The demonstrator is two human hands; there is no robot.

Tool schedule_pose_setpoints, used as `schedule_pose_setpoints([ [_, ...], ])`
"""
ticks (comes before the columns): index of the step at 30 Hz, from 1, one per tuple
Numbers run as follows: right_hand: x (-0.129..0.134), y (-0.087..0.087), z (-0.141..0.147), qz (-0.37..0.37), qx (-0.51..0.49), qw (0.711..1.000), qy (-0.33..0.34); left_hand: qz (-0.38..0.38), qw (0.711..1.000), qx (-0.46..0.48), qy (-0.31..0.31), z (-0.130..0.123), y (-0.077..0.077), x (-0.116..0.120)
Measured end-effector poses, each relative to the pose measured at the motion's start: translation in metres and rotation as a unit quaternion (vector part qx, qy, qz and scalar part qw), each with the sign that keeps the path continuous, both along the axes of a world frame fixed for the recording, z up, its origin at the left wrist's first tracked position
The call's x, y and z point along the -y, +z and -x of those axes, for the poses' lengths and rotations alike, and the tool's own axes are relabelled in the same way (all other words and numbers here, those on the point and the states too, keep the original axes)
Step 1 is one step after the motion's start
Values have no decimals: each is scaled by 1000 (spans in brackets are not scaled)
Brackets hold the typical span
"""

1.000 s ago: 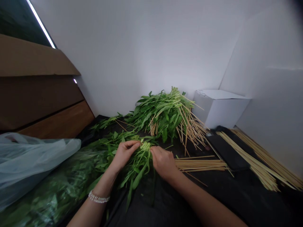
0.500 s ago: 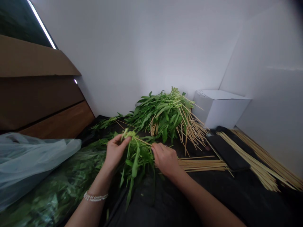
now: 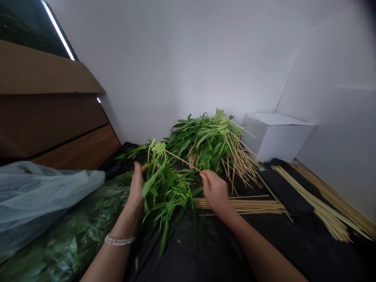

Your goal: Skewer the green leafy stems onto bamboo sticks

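Looks like an improvised food-preparation corner; could be in a home or a shop, impossible to tell which. Bounded by plain white walls (image 3: 188, 58), laid with a black covering (image 3: 202, 254) and crowded with heaped leafy greens (image 3: 196, 133), wooden sticks (image 3: 255, 206), a plastic bag (image 3: 44, 196), a cardboard box (image 3: 44, 74) and a white carton (image 3: 286, 139).

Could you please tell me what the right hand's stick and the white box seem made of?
The stick looks like bare wood or bamboo: tan and without gloss. The white box is probably matte cardboard, judging by its flat, thin-edged panels.
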State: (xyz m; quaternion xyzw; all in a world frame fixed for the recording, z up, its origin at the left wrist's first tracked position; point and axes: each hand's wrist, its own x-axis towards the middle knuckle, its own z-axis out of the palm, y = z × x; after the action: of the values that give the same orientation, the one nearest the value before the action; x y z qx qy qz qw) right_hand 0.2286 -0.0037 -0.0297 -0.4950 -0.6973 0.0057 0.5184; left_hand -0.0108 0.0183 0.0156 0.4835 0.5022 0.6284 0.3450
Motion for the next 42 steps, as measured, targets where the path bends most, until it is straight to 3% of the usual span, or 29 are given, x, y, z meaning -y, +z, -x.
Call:
schedule_pose_setpoints([
  [8,-3,-2,-1,12,-77,997,9,57,997,48,-6,-7,4,9],
  [13,-4,5,-5,21,-156,987,-10,49,995,62,65,1,-10,-11],
  [15,-6,7,-8,25,-204,978,-23,55,996,57,40,3,-13,-17],
  [17,-8,8,-10,29,-238,970,-26,82,996,16,-26,3,-15,-17],
  [20,-9,9,-11,34,-251,967,-19,91,981,-140,-96,-2,-14,-10],
  [23,-6,9,-6,36,-223,974,-7,-11,958,-281,-64,-10,-13,-1],
  [27,3,8,4,24,-173,984,37,-141,937,-319,-9,-22,-11,8],
  [32,12,-3,18,2,-63,993,101,-188,909,-360,-88,-38,-15,17],
  [36,14,-15,27,-23,30,989,142,-183,907,-351,-142,-50,-20,24],
  [42,16,-21,32,19,69,987,143,-82,958,-208,-180,-64,-21,33],
])
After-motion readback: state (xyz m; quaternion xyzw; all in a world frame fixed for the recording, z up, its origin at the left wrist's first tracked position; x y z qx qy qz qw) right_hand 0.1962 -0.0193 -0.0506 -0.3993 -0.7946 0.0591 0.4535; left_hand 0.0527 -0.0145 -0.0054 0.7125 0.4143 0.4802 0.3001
